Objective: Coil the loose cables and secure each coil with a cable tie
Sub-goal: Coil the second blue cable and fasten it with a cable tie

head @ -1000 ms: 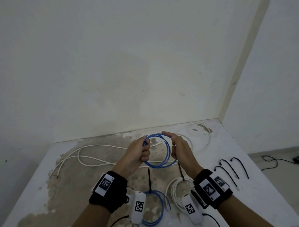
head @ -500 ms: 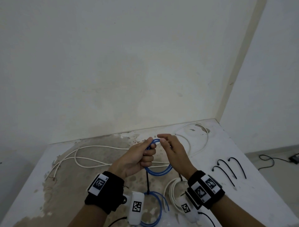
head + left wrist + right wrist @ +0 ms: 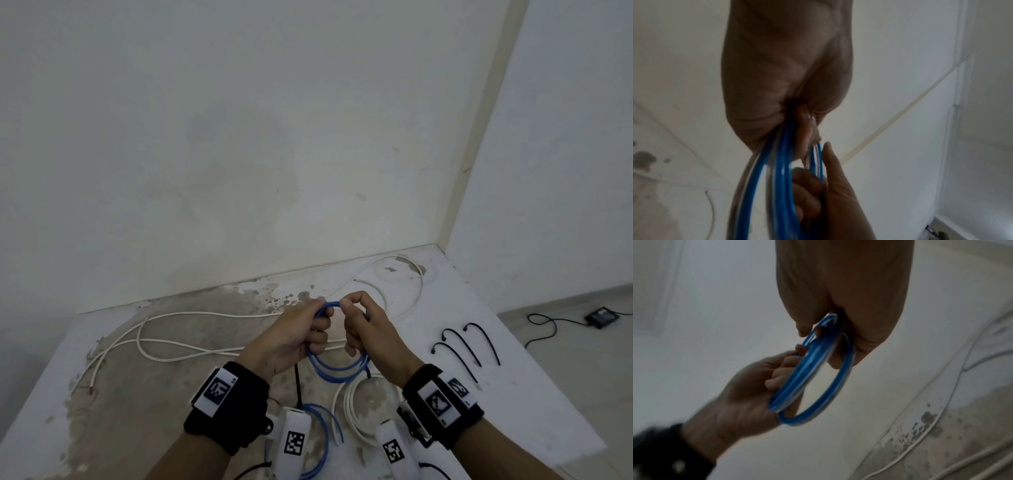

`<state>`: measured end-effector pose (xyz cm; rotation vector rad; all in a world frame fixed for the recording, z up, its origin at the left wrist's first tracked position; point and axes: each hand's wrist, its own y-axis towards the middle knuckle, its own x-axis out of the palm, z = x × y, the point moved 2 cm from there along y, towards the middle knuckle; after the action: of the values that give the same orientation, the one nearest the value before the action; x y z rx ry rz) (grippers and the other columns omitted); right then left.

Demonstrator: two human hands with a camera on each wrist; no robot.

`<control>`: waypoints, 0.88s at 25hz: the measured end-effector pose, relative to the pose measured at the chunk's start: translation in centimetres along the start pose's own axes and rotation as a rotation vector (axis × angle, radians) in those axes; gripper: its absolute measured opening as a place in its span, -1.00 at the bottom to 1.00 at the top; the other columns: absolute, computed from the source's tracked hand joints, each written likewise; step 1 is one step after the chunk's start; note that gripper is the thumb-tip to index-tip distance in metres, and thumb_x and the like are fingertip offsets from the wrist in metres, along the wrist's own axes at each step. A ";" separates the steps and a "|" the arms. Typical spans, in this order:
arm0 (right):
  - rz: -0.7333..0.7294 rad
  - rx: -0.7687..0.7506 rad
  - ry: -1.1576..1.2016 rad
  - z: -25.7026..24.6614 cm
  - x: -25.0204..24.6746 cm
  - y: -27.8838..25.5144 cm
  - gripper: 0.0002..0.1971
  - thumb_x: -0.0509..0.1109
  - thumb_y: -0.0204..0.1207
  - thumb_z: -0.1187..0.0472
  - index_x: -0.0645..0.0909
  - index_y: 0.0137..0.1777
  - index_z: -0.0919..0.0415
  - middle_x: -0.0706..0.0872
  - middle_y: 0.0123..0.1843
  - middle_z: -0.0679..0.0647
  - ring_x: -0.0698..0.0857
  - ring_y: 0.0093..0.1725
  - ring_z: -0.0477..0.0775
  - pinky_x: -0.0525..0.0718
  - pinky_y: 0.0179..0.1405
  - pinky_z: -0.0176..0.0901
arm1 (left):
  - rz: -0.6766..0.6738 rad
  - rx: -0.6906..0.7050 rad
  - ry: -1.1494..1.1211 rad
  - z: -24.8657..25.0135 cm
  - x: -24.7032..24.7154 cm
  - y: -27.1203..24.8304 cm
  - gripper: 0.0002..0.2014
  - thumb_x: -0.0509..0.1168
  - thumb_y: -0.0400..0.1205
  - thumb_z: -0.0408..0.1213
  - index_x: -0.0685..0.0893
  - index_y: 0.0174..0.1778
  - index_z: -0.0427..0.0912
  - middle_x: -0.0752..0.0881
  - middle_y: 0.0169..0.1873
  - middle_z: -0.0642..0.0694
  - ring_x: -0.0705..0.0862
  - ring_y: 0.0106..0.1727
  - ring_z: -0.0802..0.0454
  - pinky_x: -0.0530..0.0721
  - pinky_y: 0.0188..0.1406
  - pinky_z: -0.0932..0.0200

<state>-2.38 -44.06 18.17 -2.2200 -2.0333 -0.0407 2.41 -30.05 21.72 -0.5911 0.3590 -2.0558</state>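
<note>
A blue cable coil (image 3: 337, 368) hangs above the table between both hands. My left hand (image 3: 301, 334) grips its left side with curled fingers, shown in the left wrist view as blue strands (image 3: 783, 178) running out of the fist. My right hand (image 3: 359, 325) pinches the coil's top and holds its right side; the right wrist view shows the blue loop (image 3: 818, 378) under its fingers. A long white cable (image 3: 191, 353) lies loose on the table. Three black cable ties (image 3: 466, 349) lie to the right.
A coiled white cable (image 3: 356, 404) and another blue coil (image 3: 325, 435) with a black tie (image 3: 297, 383) lie near my wrists. The table (image 3: 513, 394) is white and stained, set in a wall corner. A black lead and adapter (image 3: 601, 317) lie on the floor at right.
Both hands have come closer together at the coil's top. The right hand's fingers now close on the top of the loop, and the coil hangs lower and narrower.
</note>
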 end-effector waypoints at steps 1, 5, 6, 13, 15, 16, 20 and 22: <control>0.013 0.066 0.143 0.1 -0.2 0.2 -0.73 0.24 0.76 0.09 0.49 0.22 0.33 0.42 -0.47 0.00 0.42 -0.51 -0.01 0.56 -0.40 -0.06 | 0.044 0.058 -0.109 0.0 0.2 0.3 -0.66 -0.01 0.80 -0.11 0.50 -0.21 -0.17 0.22 -0.57 0.06 0.14 -0.64 0.17 0.21 -0.63 0.29; 0.034 0.260 0.735 0.2 -0.5 0.6 -0.75 0.17 0.78 0.10 0.56 -0.02 0.24 0.36 -0.50 -0.02 0.44 -0.53 -0.07 0.69 -0.29 -0.16 | 0.142 0.204 -0.300 0.1 0.4 1.3 -0.70 0.00 0.80 -0.16 0.53 -0.11 -0.22 0.28 -0.58 0.04 0.25 -0.64 0.15 0.44 -0.57 0.24; 0.048 0.259 0.740 0.0 -0.4 0.7 -0.72 0.15 0.78 0.08 0.52 -0.13 0.19 0.27 -0.52 -0.04 0.33 -0.58 -0.10 0.60 -0.41 -0.21 | 0.167 0.197 -0.243 0.0 0.4 1.4 -0.72 0.01 0.79 -0.19 0.54 -0.06 -0.24 0.30 -0.58 0.02 0.29 -0.64 0.12 0.51 -0.52 0.19; -0.052 0.181 0.057 -1.4 -1.2 1.0 -0.60 0.16 0.79 0.07 0.19 -0.31 0.04 0.11 -0.43 -0.01 0.05 -0.49 -0.04 0.12 -0.58 -0.24 | 0.401 0.243 0.136 0.7 -0.6 0.8 -0.71 0.04 0.75 -0.15 0.60 0.22 -0.13 0.76 -0.05 -0.20 0.73 -0.33 -0.15 0.74 -0.19 -0.07; -0.109 0.156 -0.130 -2.0 -1.6 1.1 -0.58 0.20 0.77 0.08 0.18 -0.34 0.04 0.14 -0.44 -0.01 0.08 -0.50 -0.04 0.15 -0.58 -0.23 | 0.405 0.307 0.273 1.8 -1.5 1.0 -0.66 0.05 0.72 -0.30 0.53 0.38 -0.05 0.75 0.13 -0.16 0.80 -0.11 -0.15 0.71 0.05 -0.08; -0.135 0.146 -0.225 -2.3 -1.8 1.1 -0.57 0.22 0.75 0.08 0.19 -0.36 0.04 0.16 -0.45 -0.01 0.10 -0.52 -0.04 0.19 -0.60 -0.25 | 0.403 0.358 0.323 2.3 -1.9 1.1 -0.62 0.04 0.70 -0.36 0.52 0.40 -0.02 0.73 0.18 -0.12 0.79 -0.01 -0.10 0.68 0.10 -0.02; -0.201 0.128 -0.451 -3.3 -1.9 1.5 -0.64 0.26 0.68 0.13 0.38 -0.39 0.09 0.23 -0.47 0.01 0.18 -0.53 -0.01 0.27 -0.63 -0.26 | 0.251 0.521 0.640 2.8 -1.1 1.6 -0.66 -0.08 0.78 -0.12 0.55 0.32 0.11 0.71 0.17 0.09 0.74 0.06 0.16 0.64 0.09 0.11; -0.162 0.122 -0.396 -3.6 -2.0 1.8 -0.69 0.23 0.67 0.21 0.49 -0.35 0.14 0.27 -0.50 -0.03 0.21 -0.51 0.00 0.26 -0.58 -0.22 | 0.079 0.423 0.892 1.5 0.3 1.8 -0.64 -0.11 0.78 0.01 0.59 0.15 0.07 0.74 -0.06 0.08 0.75 -0.23 0.16 0.68 -0.05 0.05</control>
<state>-0.51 -46.65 21.41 -2.1140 -2.3311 0.5325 4.34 -31.33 22.19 0.6163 0.4188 -2.1275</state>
